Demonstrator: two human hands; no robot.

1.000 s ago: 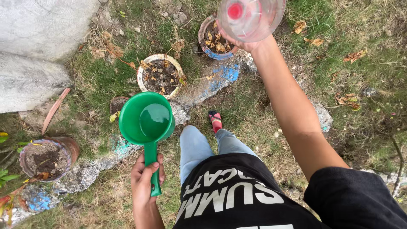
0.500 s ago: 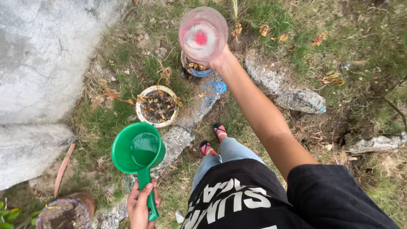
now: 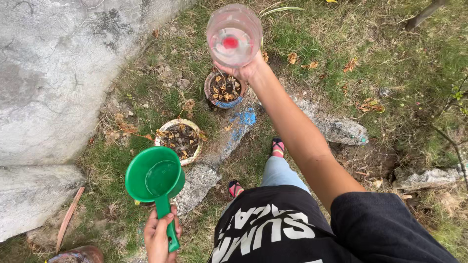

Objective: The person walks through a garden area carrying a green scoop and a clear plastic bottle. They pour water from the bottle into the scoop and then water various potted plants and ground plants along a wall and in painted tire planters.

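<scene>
A clear plastic bottle with a red cap (image 3: 234,35) is gripped from below by the right hand (image 3: 242,72), tipped forward at arm's length. Just beneath that grip, a round pot of soil and dry leaves (image 3: 223,89) is seen. A green plastic scoop (image 3: 154,177) is clasped by its handle in the left hand (image 3: 160,234); just beyond its bowl, a pale-rimmed pot (image 3: 180,139) sits.

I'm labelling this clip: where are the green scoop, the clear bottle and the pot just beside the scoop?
green scoop (image 3: 155,178), head view, inside of its bowl.
clear bottle (image 3: 234,34), head view, its body.
pot (image 3: 179,138), head view, its leaf-strewn soil.
</scene>
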